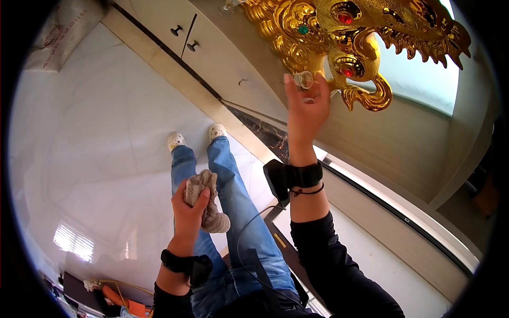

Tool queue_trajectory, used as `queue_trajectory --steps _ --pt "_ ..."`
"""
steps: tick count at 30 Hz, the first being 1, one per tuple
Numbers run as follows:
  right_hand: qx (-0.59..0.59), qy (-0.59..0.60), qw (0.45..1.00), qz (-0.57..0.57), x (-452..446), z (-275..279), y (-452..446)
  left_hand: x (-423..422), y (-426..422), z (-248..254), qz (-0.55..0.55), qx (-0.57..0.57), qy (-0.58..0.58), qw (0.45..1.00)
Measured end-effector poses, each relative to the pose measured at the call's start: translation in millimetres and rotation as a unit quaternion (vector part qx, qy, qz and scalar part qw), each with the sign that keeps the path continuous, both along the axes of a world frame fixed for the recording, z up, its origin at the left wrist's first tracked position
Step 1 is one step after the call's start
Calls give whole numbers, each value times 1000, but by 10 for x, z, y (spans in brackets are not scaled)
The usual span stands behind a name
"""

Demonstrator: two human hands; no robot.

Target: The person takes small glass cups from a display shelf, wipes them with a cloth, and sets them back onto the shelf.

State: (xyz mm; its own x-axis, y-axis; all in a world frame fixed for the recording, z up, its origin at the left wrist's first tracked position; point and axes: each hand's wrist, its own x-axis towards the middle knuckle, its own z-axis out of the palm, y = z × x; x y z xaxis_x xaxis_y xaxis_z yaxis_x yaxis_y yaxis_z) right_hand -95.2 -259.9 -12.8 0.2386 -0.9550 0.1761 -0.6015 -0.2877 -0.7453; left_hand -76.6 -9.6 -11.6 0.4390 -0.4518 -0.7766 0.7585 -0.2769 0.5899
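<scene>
My left hand is closed around a bunched grey-brown cloth, in front of my legs; part of the cloth hangs below the fingers. Higher up, my right hand reaches to the cabinet top with thumb and fingers around a small clear glass ornament. Just beyond those fingers stands a shiny gold animal-head statue with red and green stones. The lower part of the glass ornament is partly hidden by my fingers.
The pale cabinet has dark knobs and a curved top. A window lies behind the statue. Another clear glass piece sits at the top edge. A printed bag is at upper left, an orange item at lower left.
</scene>
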Motion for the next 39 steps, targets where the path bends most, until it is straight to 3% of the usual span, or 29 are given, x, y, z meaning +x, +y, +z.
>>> queue_trajectory --steps 7,9,12,14,16,22,28,32,35,37,39 --pt "25 -31 999 12 -122 -8 -68 -48 31 -12 -9 0 -21 1000" --pt "30 -34 997 -55 -306 47 -54 -50 40 -30 -16 7 -27 999" --pt "6 -38 998 -53 -598 86 -92 -84 58 -89 -27 -1 -31 999" --pt "-29 16 998 -44 -675 94 -185 -108 46 -98 -25 -14 -29 999" --pt "-101 211 971 -59 -558 205 -215 -111 30 -84 -25 -26 -29 999" --pt "-86 281 950 -107 -509 179 -381 -94 16 -65 -22 -26 -16 999" --pt "-233 284 927 -70 -560 -41 -478 -19 -2 -22 7 10 -22 1000" --pt "-125 287 945 -91 -499 28 -423 44 43 -29 23 3 -19 1000" --pt "-135 301 942 -68 -538 2 -455 101 66 -10 14 2 -18 1000" --pt "-242 269 931 -47 -567 -48 -492 118 91 -20 3 0 -20 1000" --pt "-230 268 935 -43 -576 -33 -503 105 112 -67 36 3 -39 999"
